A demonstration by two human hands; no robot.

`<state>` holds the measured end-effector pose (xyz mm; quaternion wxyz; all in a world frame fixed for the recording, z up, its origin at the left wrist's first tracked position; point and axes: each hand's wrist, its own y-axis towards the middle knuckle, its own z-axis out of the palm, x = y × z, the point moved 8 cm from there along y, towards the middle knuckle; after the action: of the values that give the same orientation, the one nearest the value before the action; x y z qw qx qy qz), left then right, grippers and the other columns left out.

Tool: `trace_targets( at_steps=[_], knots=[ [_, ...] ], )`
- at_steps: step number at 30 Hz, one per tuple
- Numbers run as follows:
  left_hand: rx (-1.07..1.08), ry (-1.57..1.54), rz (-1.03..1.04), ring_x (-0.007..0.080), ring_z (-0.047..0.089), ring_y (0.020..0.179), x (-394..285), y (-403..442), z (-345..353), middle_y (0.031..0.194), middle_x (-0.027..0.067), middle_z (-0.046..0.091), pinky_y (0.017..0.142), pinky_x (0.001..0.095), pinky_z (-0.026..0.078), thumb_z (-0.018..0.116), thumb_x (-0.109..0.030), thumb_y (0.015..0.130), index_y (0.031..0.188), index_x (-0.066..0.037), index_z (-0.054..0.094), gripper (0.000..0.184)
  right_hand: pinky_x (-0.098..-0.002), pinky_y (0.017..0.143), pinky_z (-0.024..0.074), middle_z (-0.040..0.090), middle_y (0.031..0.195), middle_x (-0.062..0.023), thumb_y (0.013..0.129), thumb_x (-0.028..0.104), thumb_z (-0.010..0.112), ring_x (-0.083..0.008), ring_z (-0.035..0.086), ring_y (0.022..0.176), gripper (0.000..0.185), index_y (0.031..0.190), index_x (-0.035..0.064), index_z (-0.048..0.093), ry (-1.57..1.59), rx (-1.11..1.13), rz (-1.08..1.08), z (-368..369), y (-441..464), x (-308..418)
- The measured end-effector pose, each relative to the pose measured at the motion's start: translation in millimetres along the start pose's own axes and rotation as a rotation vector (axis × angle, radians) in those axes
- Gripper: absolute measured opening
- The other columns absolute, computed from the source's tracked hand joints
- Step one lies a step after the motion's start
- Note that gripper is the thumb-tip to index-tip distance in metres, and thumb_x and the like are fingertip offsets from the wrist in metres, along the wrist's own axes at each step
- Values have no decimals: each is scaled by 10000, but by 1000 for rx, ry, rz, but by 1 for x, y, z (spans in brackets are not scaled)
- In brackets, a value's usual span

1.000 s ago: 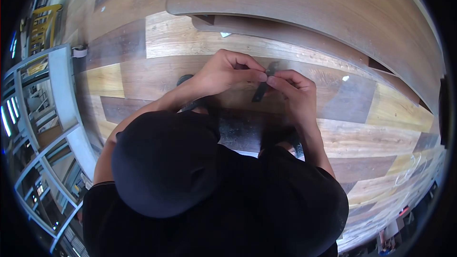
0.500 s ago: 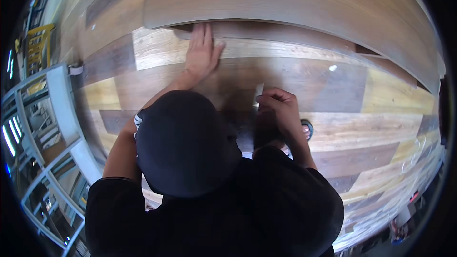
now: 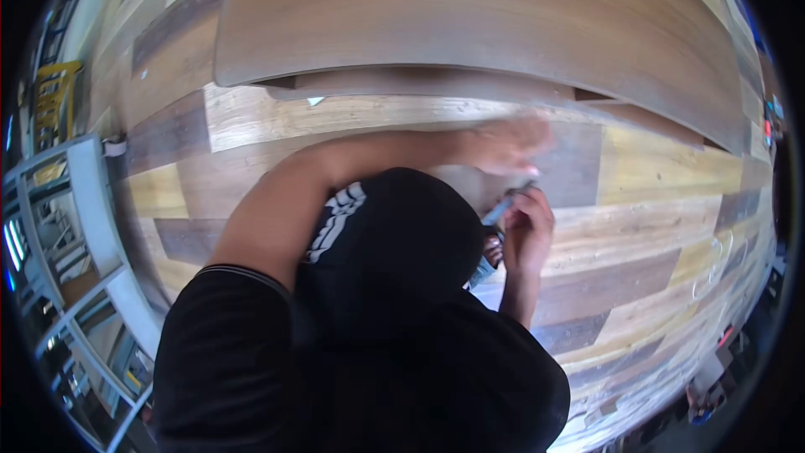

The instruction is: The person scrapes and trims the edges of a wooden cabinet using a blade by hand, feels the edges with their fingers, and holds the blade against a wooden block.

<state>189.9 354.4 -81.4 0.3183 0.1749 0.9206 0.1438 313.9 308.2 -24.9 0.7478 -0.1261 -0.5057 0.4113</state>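
My right hand point(image 3: 532, 222) is closed, fingers pinched on a narrow bluish strip point(image 3: 499, 210) whose exact kind I cannot make out. Just above it is my left hand point(image 3: 510, 143), stretched across in front of my body and smeared by motion, so its fingers are unclear. A small pale spot shows between the two hands. Beyond them lies a large wood-grain panel unit point(image 3: 470, 17), with a recessed lower board point(image 3: 436, 81) under its front edge. A small white scrap point(image 3: 315, 101) sits by that lower board, on the left.
Patchwork wood-look flooring point(image 3: 620, 273) spreads around me. On the left stands a pale metal frame rack point(image 3: 94, 201), with a yellow slatted item point(image 3: 57, 101) behind it. My black cap point(image 3: 394, 260) covers the middle of the view; part of a foot point(image 3: 493, 250) shows beside it.
My left hand has left the lower board and swung right, close to my right hand. The white scrap now shows near where it was. My right hand has shifted slightly right and down.
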Motion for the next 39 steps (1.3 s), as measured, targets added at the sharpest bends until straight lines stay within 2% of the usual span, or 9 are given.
trace_targets(
  at_steps=[5, 7, 11, 16, 21, 26, 28, 31, 39],
  knots=[
    [-33, -201, -58, 287, 537, 1442, -28, -23, -60, 1462, 219, 615, 1236, 485, 381, 644, -349, 1063, 1454, -29, 598, 507, -378, 824, 528, 656, 910, -93, 974, 150, 647, -203, 638, 853, 151, 1077, 41, 628, 62, -57, -99, -28, 10, 20],
    [46, -1098, -758, 190, 672, 1212, 11, -66, -59, 1278, 126, 723, 1062, 392, 521, 656, -313, 1078, 1421, -30, 626, 446, -354, 770, 523, 668, 878, -102, 990, 124, 626, -203, 648, 799, 110, 1046, 29, 632, -73, -105, -154, -22, 19, 17],
    [-10, -1409, -825, 107, 681, 1039, 7, -127, -108, 1137, 34, 739, 938, 300, 546, 716, -227, 1052, 1288, -45, 705, 299, -293, 680, 502, 685, 805, -98, 997, 85, 623, -185, 636, 679, 78, 1000, 12, 650, -306, 36, -56, 47, 34, -30],
    [-278, -1438, -941, 94, 678, 1039, 7, -208, -153, 1091, 19, 730, 922, 279, 550, 745, -197, 1031, 1198, -48, 720, 225, -252, 653, 444, 676, 794, -37, 1005, 93, 652, -110, 594, 686, 70, 978, 33, 677, -476, 301, 38, 116, 49, -92],
    [-124, -699, -1313, 121, 691, 920, 7, -305, -169, 953, 50, 744, 832, 305, 572, 748, -305, 1032, 1070, -33, 771, 275, -199, 630, 392, 655, 784, 36, 1008, 93, 717, -18, 524, 692, 72, 960, 40, 710, -594, 362, 160, 139, 40, -131],
    [-646, -1017, -1409, 167, 692, 839, -4, -372, -160, 888, 41, 747, 775, 353, 563, 704, -290, 1054, 987, -49, 776, 260, -250, 623, 444, 675, 823, 29, 1011, 121, 720, -43, 556, 715, 97, 1021, 27, 746, -813, 377, -104, 104, 51, -136],
    [-495, -1126, -1225, 152, 701, 1002, 11, -378, -130, 1142, 59, 741, 884, 316, 559, 635, -240, 1101, 1312, -18, 694, 312, -257, 690, 489, 692, 875, 21, 980, 154, 736, -73, 611, 782, 128, 1047, 51, 774, -754, 279, 248, 106, 40, -128],
    [-241, -1420, -1177, 166, 704, 1095, -18, -283, -141, 1271, 84, 712, 955, 328, 554, 586, -214, 1119, 1456, -31, 600, 384, -305, 700, 551, 744, 846, -24, 934, 216, 787, -113, 667, 767, 181, 1018, 55, 797, -695, 274, -26, 98, 52, -138],
    [40, -1342, -1409, 131, 704, 865, 0, -248, -103, 979, 38, 742, 843, 307, 579, 698, -103, 1031, 1103, -37, 724, 101, -289, 778, 595, 781, 939, -76, 967, 188, 762, -123, 739, 845, 192, 1077, 33, 792, -667, 200, 17, 74, 30, -77]
  ],
)
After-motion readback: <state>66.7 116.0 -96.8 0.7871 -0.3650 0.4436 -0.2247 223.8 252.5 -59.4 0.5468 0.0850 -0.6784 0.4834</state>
